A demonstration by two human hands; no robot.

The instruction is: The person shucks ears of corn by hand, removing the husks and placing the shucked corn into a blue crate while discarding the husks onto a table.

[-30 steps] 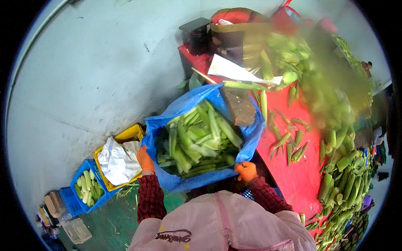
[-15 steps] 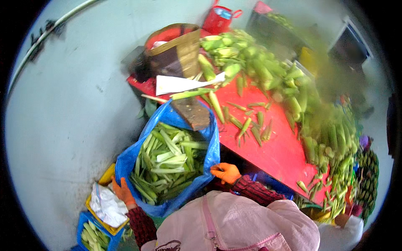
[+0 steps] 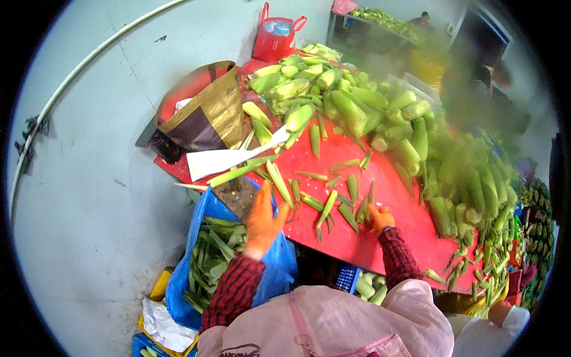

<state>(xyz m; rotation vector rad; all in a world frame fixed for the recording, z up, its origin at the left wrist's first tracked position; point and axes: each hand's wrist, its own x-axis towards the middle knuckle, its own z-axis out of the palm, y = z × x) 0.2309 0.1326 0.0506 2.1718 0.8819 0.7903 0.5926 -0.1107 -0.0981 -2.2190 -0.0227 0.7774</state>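
My left hand (image 3: 262, 223), in an orange glove, is open with fingers spread, above the near edge of the red table (image 3: 416, 244), beside a blue bag (image 3: 184, 271) of green husk leaves (image 3: 217, 253) and a dark board (image 3: 235, 196). My right hand (image 3: 379, 219), also gloved, is open with loosely bent fingers, low over the tabletop near scattered husk pieces (image 3: 348, 214). A large pile of green corn ears (image 3: 351, 110) spreads along the table's back and right. A white pointed sheet (image 3: 211, 163) lies to the left.
A woven bag (image 3: 196, 116) and red tote (image 3: 273, 38) sit at the back. A blue crate (image 3: 348, 276) is under the table; yellow crate (image 3: 159, 284) at lower left. People (image 3: 421, 21) are at the far back and right, partly blurred. A pale wall is left.
The view has turned toward the red table. Both hands have left the blue bag's rim and moved forward over the table; the bag now sits lower left.
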